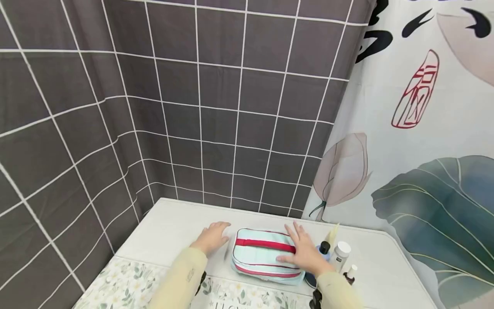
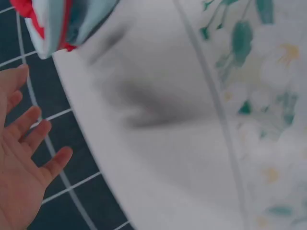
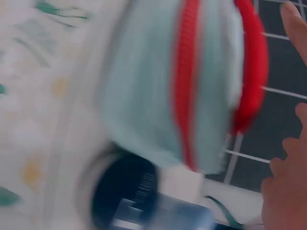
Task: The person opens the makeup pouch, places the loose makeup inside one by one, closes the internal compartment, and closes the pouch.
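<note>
Left hand (image 1: pixel 211 237) fingers loosely spread, just beside the bag (image 1: pixel 256 256). Right hand (image 1: pixel 305 254) fingers spread over its right end, bottles (image 1: pixel 341 254) nearby.

Case (image 1: pixel 259 258), pale blue, red handle (image 1: pixel 264 244): lies on white tabletop (image 1: pixel 173 223). Left hand (image 1: pixel 211 238), fingers extended: is just beside its left end. Right hand (image 1: pixel 304 252), fingers spread: is over its right end. Right of case: pale yellow tube (image 1: pixel 332 234), black-capped bottle (image 1: pixel 324 248), two white-capped bottles (image 1: pixel 341 254). Nearest the viewer: floral mat (image 1: pixel 125 279). Behind: grey gridded curtain (image 1: pixel 220 86); white leaf-printed curtain (image 1: pixel 380 146).
</note>
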The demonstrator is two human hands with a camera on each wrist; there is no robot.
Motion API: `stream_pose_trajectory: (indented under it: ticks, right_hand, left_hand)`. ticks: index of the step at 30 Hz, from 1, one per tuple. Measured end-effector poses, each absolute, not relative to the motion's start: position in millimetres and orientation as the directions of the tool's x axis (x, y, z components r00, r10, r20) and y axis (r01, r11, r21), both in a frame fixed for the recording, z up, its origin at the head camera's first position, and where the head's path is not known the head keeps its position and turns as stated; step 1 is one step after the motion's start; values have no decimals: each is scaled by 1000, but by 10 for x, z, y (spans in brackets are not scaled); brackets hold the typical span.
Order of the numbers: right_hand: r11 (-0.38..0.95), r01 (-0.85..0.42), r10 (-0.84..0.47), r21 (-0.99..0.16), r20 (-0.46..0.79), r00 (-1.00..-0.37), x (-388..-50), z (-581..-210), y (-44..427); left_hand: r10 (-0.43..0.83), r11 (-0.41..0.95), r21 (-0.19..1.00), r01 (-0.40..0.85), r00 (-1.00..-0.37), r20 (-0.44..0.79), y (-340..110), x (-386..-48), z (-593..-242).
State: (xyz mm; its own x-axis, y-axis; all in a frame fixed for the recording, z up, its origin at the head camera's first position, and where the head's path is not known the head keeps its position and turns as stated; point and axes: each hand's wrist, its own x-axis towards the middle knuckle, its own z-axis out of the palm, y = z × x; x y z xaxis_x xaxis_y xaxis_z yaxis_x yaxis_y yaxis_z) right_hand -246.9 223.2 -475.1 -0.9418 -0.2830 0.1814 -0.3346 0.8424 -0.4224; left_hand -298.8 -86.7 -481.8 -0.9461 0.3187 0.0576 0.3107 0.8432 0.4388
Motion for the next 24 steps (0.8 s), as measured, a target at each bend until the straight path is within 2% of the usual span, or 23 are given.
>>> stream_pose_trajectory:
  ticks: [4,12,21,24]
  right_hand:
    - [826,-323,-308,-461,110,-945,-2377,-4958,2199]
    - [821,-314,-298,-477,112,-948,-2290,-5232,2274]
    - [794,-380,-352,-474,151,-924,-2350,-5401,2281]
    - [802,-390,-352,-453,169,-921,-2395,-5399,2263]
  left_hand:
    - [293,814,521,257,-956,14,-815,-3035,-5010]
    - [289,724,670,166,-954,-76,-571,-3121,-5298]
    - [335,648,735,199,-941,-40,-562,-3342,-5409]
    - [409,592,763,258,-912,-9,-542,-3457,-5399]
